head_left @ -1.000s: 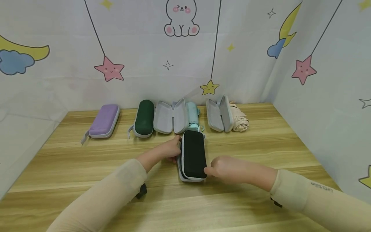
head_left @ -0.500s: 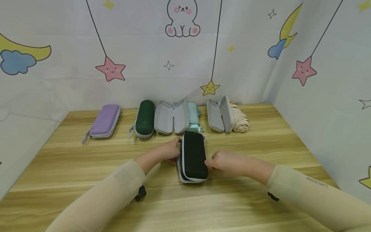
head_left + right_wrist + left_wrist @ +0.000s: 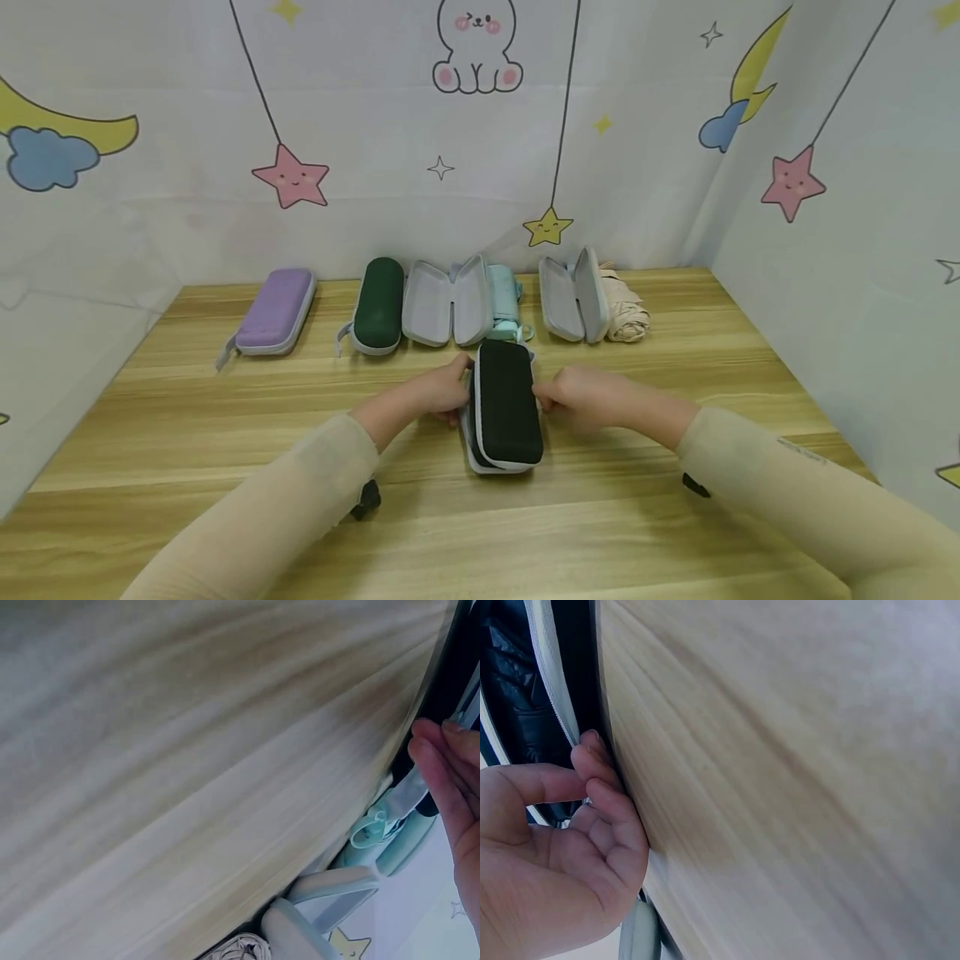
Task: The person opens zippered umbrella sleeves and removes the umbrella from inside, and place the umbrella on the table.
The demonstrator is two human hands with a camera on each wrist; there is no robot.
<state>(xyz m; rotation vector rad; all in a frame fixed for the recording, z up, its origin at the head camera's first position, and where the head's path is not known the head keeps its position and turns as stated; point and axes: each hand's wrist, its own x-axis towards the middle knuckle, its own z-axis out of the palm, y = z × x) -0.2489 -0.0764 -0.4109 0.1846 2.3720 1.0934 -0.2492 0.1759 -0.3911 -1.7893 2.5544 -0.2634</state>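
A black zip case (image 3: 510,404) with pale zipper edging lies on the table, its lid resting slightly askew. At its left edge my left hand (image 3: 441,389) grips the rim between thumb and fingers. Through the zipper gap in the left wrist view, a glossy black folded item (image 3: 516,694) shows inside. My right hand (image 3: 583,397) is at the case's right side. In the right wrist view its thumb and fingertips pinch the zipper pull (image 3: 458,717), mostly hidden by the fingers.
Along the back stand a purple case (image 3: 276,310), a dark green case (image 3: 378,305) and two spread-out grey-lined cases (image 3: 429,304). A mint folded item (image 3: 504,293) and a beige rolled item (image 3: 627,312) lie beside them. A printed curtain (image 3: 360,100) hangs behind the table.
My right hand has slid away from me along the case's right side, from the near corner to about halfway. My left hand stays at the left edge.
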